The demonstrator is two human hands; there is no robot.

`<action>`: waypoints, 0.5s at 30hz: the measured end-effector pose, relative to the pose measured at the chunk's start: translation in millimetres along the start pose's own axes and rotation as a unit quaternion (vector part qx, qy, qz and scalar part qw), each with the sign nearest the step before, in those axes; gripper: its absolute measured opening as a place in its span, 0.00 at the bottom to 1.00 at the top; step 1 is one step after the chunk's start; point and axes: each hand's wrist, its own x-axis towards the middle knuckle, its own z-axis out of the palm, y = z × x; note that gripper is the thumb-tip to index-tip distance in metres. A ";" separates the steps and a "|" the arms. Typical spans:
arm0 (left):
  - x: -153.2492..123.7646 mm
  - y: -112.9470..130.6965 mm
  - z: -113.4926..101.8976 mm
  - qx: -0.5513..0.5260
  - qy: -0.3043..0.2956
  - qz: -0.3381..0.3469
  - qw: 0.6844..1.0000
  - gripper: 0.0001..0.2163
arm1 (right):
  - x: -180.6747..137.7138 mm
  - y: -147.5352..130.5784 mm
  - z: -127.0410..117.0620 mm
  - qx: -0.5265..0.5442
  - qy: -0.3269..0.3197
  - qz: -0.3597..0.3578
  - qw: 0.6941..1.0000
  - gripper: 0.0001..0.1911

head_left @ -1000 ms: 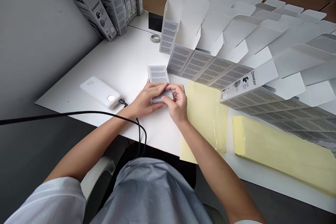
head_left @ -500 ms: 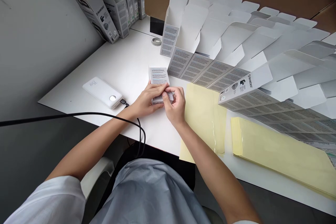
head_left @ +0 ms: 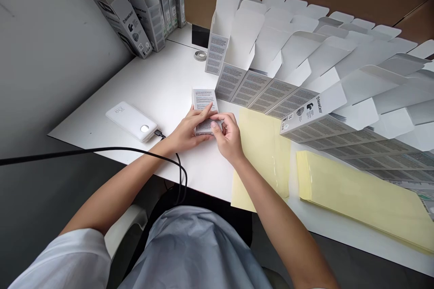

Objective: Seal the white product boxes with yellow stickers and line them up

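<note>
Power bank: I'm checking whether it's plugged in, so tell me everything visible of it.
The power bank is a flat white slab with rounded corners, apparently plastic. Faint digits show toward its far end, too unclear to read surely; a round, shiny button sits toward its near end, where a black plug appears inserted. It lies flat and slanted on the white table, left of the left hand; neither hand touches it.

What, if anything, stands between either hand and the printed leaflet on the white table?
Nothing visible. The left hand and right hand both hold the printed leaflet directly. The black cable crosses over the left forearm, and the yellow sheet lies beside the leaflet; neither comes between.
</note>
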 end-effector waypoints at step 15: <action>7.9 39.8 -25.8 -0.256 0.153 -0.346 0.889 0.39 | -2.4 -15.7 -10.3 0.040 -0.094 0.225 0.969 0.22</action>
